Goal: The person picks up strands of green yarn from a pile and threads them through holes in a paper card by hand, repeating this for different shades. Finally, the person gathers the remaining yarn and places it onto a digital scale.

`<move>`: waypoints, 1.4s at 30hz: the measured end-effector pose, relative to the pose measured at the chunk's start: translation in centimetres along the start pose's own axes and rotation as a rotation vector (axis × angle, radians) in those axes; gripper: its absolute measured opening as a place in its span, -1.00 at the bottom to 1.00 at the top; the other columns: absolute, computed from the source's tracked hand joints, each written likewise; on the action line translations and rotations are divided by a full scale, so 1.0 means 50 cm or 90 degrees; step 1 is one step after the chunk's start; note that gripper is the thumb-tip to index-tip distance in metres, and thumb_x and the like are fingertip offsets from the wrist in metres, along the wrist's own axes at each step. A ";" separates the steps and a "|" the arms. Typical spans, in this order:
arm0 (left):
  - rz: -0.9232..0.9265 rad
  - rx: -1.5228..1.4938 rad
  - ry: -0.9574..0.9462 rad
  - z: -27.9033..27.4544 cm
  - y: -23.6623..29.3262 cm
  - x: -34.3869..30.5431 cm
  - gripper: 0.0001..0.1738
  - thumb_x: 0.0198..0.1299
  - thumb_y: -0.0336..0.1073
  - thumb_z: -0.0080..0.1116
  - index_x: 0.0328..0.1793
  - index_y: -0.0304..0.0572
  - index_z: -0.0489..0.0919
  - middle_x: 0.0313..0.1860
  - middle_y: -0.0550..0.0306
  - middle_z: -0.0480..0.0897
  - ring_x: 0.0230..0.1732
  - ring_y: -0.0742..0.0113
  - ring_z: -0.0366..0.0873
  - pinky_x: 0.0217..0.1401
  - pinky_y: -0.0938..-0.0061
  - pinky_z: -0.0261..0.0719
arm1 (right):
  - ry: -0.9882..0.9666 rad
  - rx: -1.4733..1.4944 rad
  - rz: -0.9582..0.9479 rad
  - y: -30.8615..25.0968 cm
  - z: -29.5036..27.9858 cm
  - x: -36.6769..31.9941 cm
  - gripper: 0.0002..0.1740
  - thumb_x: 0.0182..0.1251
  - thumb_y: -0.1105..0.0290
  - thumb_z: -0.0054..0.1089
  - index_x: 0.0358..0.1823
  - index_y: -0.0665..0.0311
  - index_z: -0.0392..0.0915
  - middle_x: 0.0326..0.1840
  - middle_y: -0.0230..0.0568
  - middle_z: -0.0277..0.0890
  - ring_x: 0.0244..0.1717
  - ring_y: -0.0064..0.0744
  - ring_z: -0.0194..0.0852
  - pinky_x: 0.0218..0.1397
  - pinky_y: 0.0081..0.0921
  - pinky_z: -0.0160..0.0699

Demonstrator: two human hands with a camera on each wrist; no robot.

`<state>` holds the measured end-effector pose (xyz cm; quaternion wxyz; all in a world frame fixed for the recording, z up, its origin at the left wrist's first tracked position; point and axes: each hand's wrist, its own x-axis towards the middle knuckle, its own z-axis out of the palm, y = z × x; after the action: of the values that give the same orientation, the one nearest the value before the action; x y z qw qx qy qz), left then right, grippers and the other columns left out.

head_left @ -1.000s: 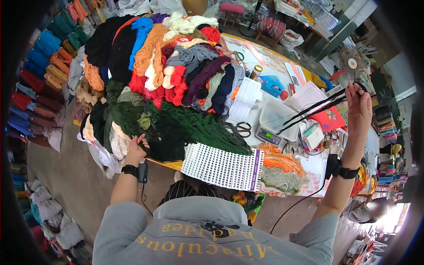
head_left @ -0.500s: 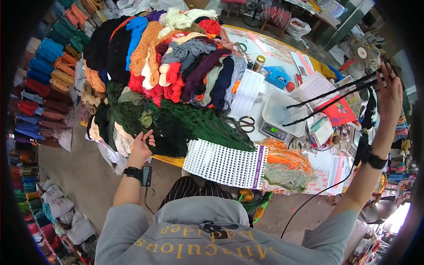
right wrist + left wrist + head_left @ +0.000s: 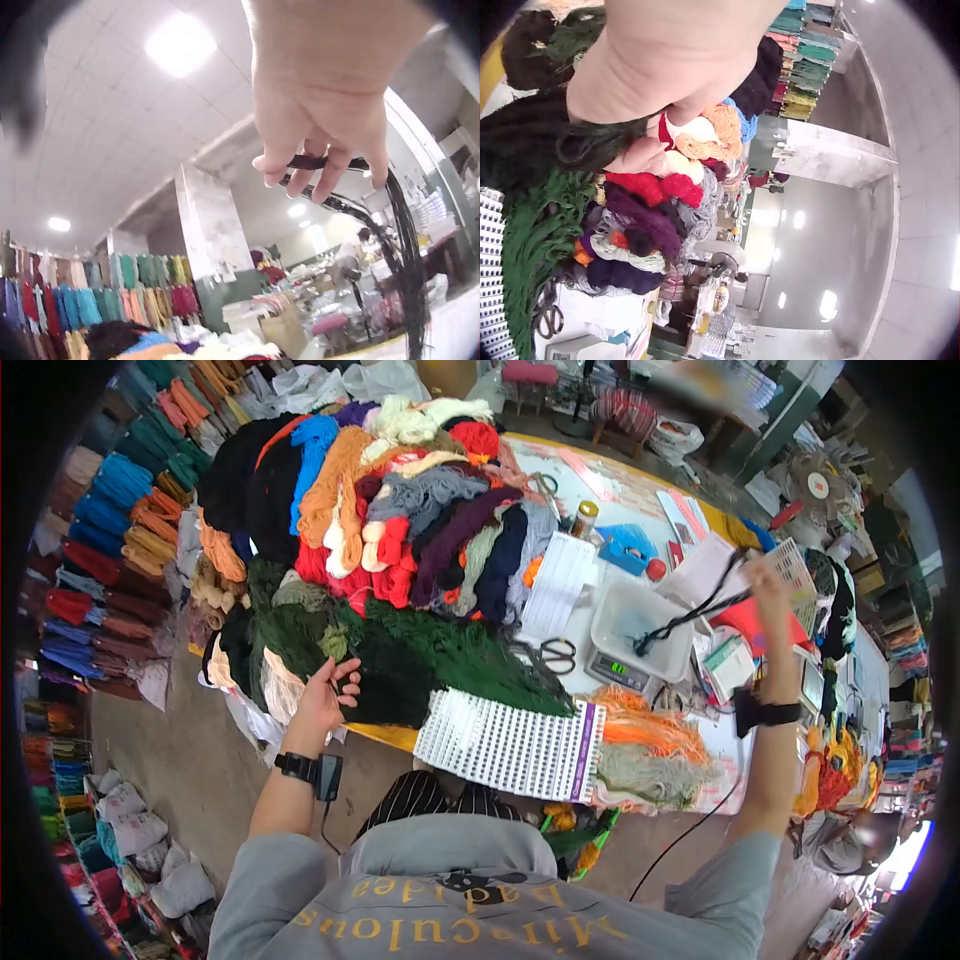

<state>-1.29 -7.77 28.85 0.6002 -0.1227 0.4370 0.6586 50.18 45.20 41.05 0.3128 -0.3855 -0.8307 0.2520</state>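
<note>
Grips black yarn [image 3: 703, 603] in the right hand [image 3: 770, 595], to the right of the clear tub [image 3: 599, 628], with the lower ends at the tub. Holds nothing visible in the left hand [image 3: 323, 698], fingers loosely bent, beside dark green yarn [image 3: 440, 650] left of the tub. Includes a lit scale [image 3: 617, 672] at the tub's near edge.

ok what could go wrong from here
The black yarn hangs from the right hand into the plastic container, so a pull could drag its ends out or, with the scale right there, disturb a reading. The scissors lie close to the dark green yarn and might snag strands if that yarn shifts.
</note>
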 end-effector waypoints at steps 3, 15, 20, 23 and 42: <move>0.032 0.069 -0.048 0.018 -0.013 -0.031 -0.40 0.42 0.16 -0.26 0.15 -0.20 0.53 -0.29 0.16 0.59 -0.46 0.39 0.41 -0.56 0.64 0.24 | -0.029 -0.475 -0.111 0.236 0.207 -0.105 -0.71 0.29 0.28 0.02 -0.09 0.25 0.60 -0.06 0.07 0.57 -0.02 0.02 0.51 0.07 -0.22 0.46; 0.029 -0.038 -0.134 0.088 -0.032 -0.046 -0.40 0.46 0.10 -0.34 0.17 -0.28 0.48 -0.24 0.09 0.50 -0.36 0.32 0.35 -0.34 0.47 0.37 | -0.045 -0.260 0.253 0.161 0.439 -0.478 -0.59 0.23 0.28 0.18 0.07 0.31 0.46 0.20 0.05 0.35 0.10 0.09 0.43 0.07 -0.16 0.46; 0.010 -0.026 -0.183 0.131 -0.079 -0.018 -0.42 0.45 0.11 -0.28 0.12 -0.27 0.50 -0.25 0.11 0.51 -0.34 0.31 0.38 -0.31 0.44 0.38 | -0.013 -0.092 0.090 0.039 0.409 -0.466 -0.71 0.25 0.38 0.14 -0.03 0.32 0.53 -0.06 0.00 0.52 -0.03 0.03 0.50 0.03 -0.25 0.48; 0.031 0.065 -0.197 0.178 -0.124 0.000 -0.39 0.44 0.12 -0.27 0.07 -0.33 0.52 -0.19 0.06 0.54 -0.17 0.25 0.52 -0.10 0.29 0.55 | -0.101 0.123 0.120 -0.142 0.445 -0.436 -0.73 0.31 0.43 0.11 -0.02 0.43 0.55 -0.10 -0.03 0.57 -0.05 -0.24 0.59 -0.02 -0.39 0.57; 0.119 0.355 -0.250 0.289 -0.248 -0.029 -0.38 0.52 0.04 -0.45 0.24 -0.30 0.47 -0.01 0.12 0.59 0.00 0.39 0.51 0.16 0.43 0.42 | -0.349 0.631 0.241 -0.515 0.592 -0.448 -0.81 0.33 0.39 0.16 -0.16 0.38 0.47 -0.44 -0.29 0.50 -0.52 -0.62 0.43 -0.50 -0.60 0.40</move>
<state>15.45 0.39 33.03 0.6199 0.2152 0.4858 0.5774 27.95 7.22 30.70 0.1790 -0.2561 -0.5815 0.7511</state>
